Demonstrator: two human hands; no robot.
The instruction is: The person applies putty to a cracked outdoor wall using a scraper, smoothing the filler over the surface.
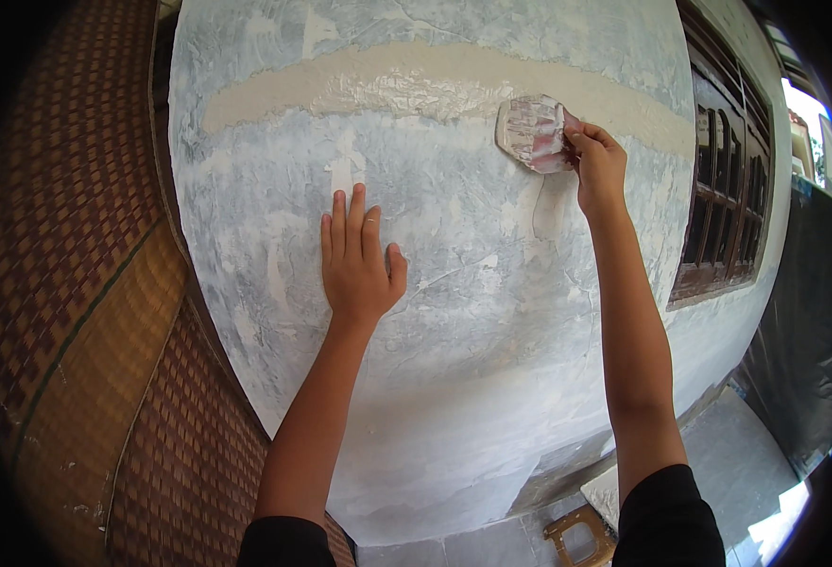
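Note:
A pale grey, patchy plastered wall (454, 331) fills the middle of the view. Across its upper part runs a long band of beige filler (378, 80), wet and shiny near its centre. My right hand (597, 165) grips a putty knife (534, 135) by its reddish end; the wide blade is smeared with white filler and lies at the lower edge of the band. Below the band, to the left, my left hand (359, 255) rests against the wall with its fingers spread, holding nothing.
Woven brown matting (76, 217) hangs along the left side. At the right is a dark wooden window with a frame (718, 180), and beyond it a black sheet (798, 312). Low down, a brown wooden stool (581, 537) stands on the grey tiled floor (491, 546).

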